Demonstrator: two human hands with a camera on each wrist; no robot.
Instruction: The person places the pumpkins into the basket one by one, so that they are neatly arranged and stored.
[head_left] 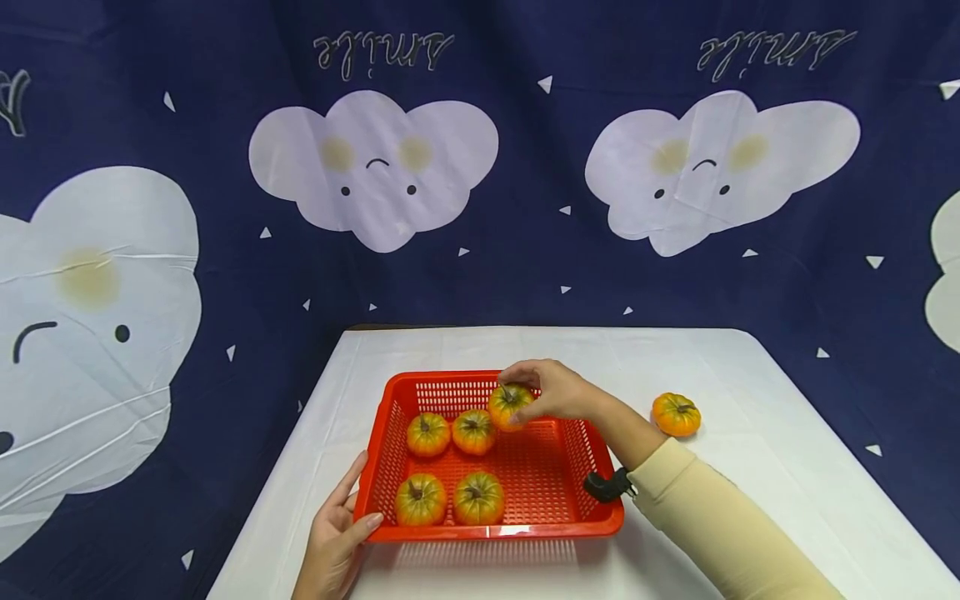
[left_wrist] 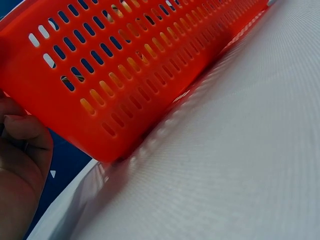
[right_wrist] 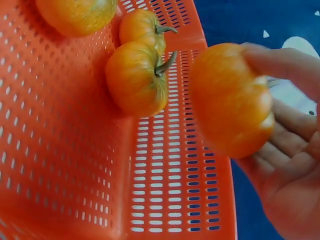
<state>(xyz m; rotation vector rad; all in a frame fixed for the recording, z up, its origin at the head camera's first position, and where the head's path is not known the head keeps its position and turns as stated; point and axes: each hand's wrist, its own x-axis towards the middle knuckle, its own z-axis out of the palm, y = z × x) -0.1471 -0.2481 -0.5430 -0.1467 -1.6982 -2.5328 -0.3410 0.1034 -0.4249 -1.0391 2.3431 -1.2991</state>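
My right hand (head_left: 551, 390) grips a small orange and green pumpkin (head_left: 507, 405) over the back part of a red plastic basket (head_left: 558, 531). In the right wrist view the held pumpkin (right_wrist: 230, 100) hangs above the basket's perforated wall, fingers and thumb around it. Several similar pumpkins lie inside: two at the back, one of them this pumpkin (head_left: 473, 432), and two at the front, including this pumpkin (head_left: 420, 500). My left hand (head_left: 337, 529) holds the basket's left front corner, thumb on the rim; the left wrist view shows curled fingers against the red wall (left_wrist: 100, 130).
Another pumpkin (head_left: 677, 415) lies on the white-covered table (head_left: 420, 350), right of the basket and beside my right forearm. A dark blue cloth (head_left: 525, 283) with cloud faces hangs behind the table. A black strap device (head_left: 607, 486) sits at my right wrist.
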